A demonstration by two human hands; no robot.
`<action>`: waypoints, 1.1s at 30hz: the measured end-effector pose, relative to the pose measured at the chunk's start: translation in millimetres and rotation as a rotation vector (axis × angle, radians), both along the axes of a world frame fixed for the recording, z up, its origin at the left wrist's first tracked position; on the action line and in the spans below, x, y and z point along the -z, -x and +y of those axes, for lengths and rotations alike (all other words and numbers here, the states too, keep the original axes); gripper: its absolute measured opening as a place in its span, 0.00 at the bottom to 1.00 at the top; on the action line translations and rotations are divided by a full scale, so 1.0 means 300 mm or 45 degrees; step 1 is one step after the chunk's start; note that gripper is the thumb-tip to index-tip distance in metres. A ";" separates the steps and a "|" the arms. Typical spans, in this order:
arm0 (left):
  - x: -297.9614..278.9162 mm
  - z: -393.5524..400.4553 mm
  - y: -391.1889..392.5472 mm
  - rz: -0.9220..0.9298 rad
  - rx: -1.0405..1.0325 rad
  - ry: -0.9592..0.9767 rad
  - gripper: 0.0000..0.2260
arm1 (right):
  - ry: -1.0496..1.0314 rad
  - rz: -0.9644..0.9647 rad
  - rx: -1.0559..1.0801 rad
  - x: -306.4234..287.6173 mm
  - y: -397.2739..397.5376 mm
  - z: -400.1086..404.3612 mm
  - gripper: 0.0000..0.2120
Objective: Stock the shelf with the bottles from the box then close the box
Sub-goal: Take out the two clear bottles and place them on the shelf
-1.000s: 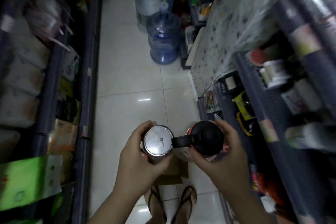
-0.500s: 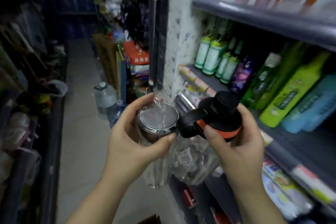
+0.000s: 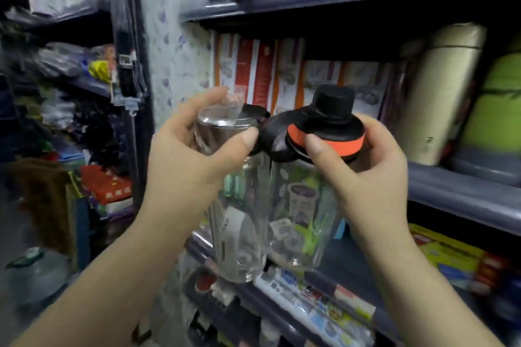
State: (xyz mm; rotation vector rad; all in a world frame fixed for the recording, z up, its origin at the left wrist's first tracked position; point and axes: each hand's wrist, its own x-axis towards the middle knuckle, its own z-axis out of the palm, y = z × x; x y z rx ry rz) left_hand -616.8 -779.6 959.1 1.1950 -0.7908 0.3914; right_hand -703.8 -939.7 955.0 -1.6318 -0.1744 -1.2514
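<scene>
Gripping two clear bottles, both hands closed near the shelf.

Both clear bottles now raised from above the floor to the dark shelf, left hand and right hand lifted with them, black-and-orange lid now level with the boxes behind that shelf

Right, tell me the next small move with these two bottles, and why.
Probably carry both forward and set them on the shelf ahead. The left hand grips the clear bottle at its rim, the right hand grips the bottle with the black and orange lid, and both hang upright in front of the shelving, not yet resting on anything.
</scene>
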 end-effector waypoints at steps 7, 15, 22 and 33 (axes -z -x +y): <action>-0.204 -0.147 -0.028 -0.227 0.133 0.144 0.23 | 0.069 -0.334 0.287 -0.204 0.033 -0.063 0.24; -0.282 -0.232 -0.113 -0.310 0.096 0.221 0.20 | 0.105 -0.385 0.462 -0.291 -0.028 -0.096 0.23; -0.301 -0.312 -0.187 -0.375 0.087 0.280 0.21 | 0.108 -0.413 0.562 -0.292 -0.112 -0.161 0.26; -0.292 -0.451 -0.299 -0.338 0.054 0.372 0.21 | 0.115 -0.403 0.622 -0.281 -0.252 -0.286 0.27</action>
